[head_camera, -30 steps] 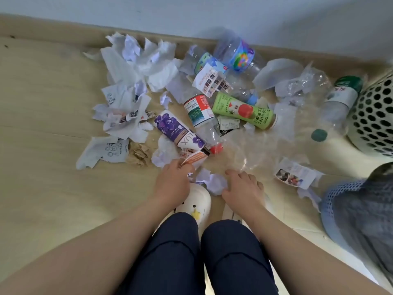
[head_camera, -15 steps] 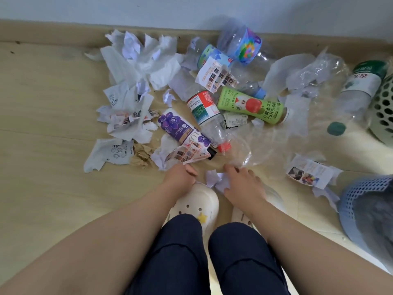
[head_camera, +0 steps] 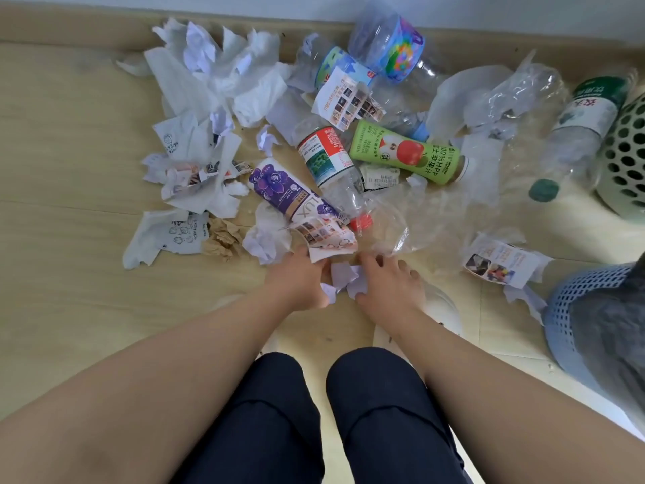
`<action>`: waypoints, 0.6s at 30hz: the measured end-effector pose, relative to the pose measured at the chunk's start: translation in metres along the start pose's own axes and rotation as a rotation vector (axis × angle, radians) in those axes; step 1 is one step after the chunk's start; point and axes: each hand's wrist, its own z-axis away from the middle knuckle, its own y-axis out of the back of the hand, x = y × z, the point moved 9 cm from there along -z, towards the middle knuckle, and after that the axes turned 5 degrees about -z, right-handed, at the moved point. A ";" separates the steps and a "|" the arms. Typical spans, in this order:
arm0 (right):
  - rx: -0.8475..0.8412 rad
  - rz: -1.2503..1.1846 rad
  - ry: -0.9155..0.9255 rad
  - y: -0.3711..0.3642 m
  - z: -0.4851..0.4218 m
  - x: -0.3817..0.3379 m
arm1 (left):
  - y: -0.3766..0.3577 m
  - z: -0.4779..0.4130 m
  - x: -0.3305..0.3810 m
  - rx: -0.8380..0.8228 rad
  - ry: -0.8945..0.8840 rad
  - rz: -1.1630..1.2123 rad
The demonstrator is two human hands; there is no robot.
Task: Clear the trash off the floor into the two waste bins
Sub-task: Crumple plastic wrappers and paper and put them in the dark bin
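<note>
Trash lies spread over the wooden floor (head_camera: pixel 69 309) in front of me. My left hand (head_camera: pixel 296 282) grips a printed paper scrap (head_camera: pixel 324 239) at its lower edge. My right hand (head_camera: pixel 387 284) closes on a crumpled white paper (head_camera: pixel 345 279) lying between both hands. Just beyond are a purple wrapper (head_camera: pixel 286 188), a clear bottle with a red cap (head_camera: pixel 331 165) and a green apple-juice bottle (head_camera: pixel 405 153). A blue mesh bin (head_camera: pixel 572 309) stands at the right, and a pale green perforated bin (head_camera: pixel 628 162) behind it.
Torn white tissues (head_camera: pixel 223 75) pile up at the back left by the baseboard. Clear plastic bags (head_camera: pixel 506 96) and a green-capped bottle (head_camera: pixel 572 134) lie at the right. A printed leaflet (head_camera: pixel 499 263) sits near the blue bin. My knees and white shoes are below the hands.
Both hands have closed in on the papers by my feet: the left took hold of the printed scrap, the right curled onto the crumpled white paper. The view tilted down and left.
</note>
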 end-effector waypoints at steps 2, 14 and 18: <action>0.005 0.014 0.016 -0.001 0.002 -0.004 | -0.003 0.008 0.001 0.063 -0.008 -0.094; 0.010 -0.207 -0.006 -0.002 0.002 -0.011 | 0.005 0.027 -0.028 0.216 0.193 0.627; 0.094 -0.233 0.012 0.004 0.012 -0.017 | 0.021 0.036 -0.041 0.293 0.203 0.781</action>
